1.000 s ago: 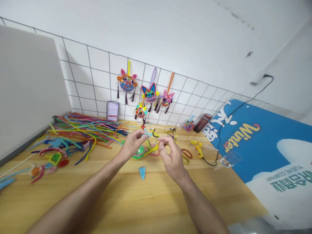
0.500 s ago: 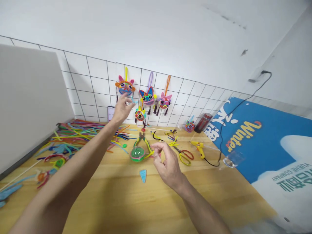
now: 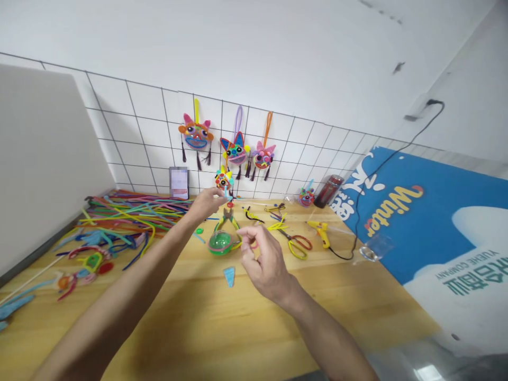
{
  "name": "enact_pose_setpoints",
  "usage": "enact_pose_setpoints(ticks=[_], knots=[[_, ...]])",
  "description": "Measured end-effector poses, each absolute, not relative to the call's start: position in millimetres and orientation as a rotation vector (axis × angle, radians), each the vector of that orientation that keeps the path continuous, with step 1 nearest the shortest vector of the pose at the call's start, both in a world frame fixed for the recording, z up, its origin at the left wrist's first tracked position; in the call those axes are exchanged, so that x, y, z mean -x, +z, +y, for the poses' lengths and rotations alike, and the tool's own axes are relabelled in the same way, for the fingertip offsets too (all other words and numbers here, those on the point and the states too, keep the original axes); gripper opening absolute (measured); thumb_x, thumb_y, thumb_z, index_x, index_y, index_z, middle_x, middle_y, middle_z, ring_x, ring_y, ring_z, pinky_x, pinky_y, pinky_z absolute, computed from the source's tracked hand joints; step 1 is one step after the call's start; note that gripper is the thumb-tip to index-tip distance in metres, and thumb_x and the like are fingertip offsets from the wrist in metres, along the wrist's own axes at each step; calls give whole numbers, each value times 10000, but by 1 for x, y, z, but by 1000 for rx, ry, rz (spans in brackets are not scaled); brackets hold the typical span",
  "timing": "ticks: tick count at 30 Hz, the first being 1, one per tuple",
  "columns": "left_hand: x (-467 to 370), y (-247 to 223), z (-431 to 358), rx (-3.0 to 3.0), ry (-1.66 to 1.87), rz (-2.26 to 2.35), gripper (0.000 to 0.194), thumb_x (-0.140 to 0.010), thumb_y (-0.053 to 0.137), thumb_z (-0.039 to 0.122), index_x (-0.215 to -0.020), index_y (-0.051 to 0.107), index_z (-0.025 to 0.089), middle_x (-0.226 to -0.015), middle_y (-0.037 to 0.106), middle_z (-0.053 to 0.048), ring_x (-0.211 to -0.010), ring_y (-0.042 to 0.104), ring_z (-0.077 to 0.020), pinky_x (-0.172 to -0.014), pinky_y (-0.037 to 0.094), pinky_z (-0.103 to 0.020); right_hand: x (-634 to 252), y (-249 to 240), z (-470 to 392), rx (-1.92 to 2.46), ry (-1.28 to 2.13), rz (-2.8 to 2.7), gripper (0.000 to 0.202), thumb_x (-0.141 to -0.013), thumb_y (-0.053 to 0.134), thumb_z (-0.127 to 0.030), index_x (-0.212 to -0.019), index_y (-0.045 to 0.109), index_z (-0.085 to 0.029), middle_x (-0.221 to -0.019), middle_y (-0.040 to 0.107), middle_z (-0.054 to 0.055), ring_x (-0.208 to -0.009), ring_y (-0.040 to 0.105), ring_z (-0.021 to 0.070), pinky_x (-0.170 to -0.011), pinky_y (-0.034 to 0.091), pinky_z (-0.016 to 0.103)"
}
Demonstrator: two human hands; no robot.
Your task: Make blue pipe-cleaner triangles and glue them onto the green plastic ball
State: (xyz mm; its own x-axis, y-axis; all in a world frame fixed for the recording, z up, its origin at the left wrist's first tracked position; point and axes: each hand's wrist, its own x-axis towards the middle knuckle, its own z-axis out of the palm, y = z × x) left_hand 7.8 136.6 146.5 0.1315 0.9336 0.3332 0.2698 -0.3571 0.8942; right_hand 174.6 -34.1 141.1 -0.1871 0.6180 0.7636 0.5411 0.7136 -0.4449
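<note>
Bright diffuse light, soft shadow on tabletop (image 3: 246,328), stretched edges, slight blur, pixelated screen (image 3: 179,184)

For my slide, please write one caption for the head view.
Left hand pinching a light-blue piece, right hand curled above the wooden table.

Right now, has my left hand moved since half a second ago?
Yes: your left hand is lower and slightly right, farther below the orange-eared mask.

Near part of the worktop (image 3: 226,330) is open for you, up to the blue piece (image 3: 229,276). Low crossing between your left hand (image 3: 209,203) and right hand (image 3: 262,259): pliers (image 3: 227,214) and green bowl (image 3: 220,243) in your way. Scissors (image 3: 292,239), then glue gun (image 3: 323,233), block you rightward; heaped pipe cleaners (image 3: 133,212) block leftward.
</note>
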Motion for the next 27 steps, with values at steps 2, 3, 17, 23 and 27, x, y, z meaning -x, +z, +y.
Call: enact_pose_setpoints(ticks=[2,3,17,23,27], knots=[[-20,152,130,-1753,1213,1119,180,-691,739,306,-663,599,197,-587,616,30,-482,531,-127,-523,424,-241,-172,141,-35,908,94,-1851,307,-838,486,-85,-1081,598,-235,-846,639,15,-794,637,178,-718,528,315],[-30,156,126,-1765,1199,1079,192,-696,737,322,-672,597,193,-647,648,20,-492,534,-115,-524,428,-235,-171,141,-36,908,80,-1845,309,-834,483,-79,-1075,600,-234,-845,637,17,-794,637,179,-715,528,316],[4,131,62,-1542,905,967,297,-682,811,432,-710,635,194,-510,546,34,-462,446,-107,-483,322,-234,-216,153,-10,1035,152,-1598,307,-852,527,-97,-1111,632,-224,-843,616,-1,-791,601,164,-755,499,309],[22,103,68,-1542,811,1080,282,-653,798,423,-668,634,194,-485,508,46,-456,420,-100,-472,286,-215,-194,120,21,1188,376,-1999,176,-855,596,-142,-996,681,-205,-822,630,-6,-809,603,166,-785,472,305],[10,112,57,-1555,810,947,303,-653,813,442,-695,652,189,-532,543,35,-467,441,-102,-464,312,-220,-188,114,20,1168,413,-1978,208,-903,656,-273,-1102,651,-213,-969,669,24,-911,635,177,-835,488,317]])
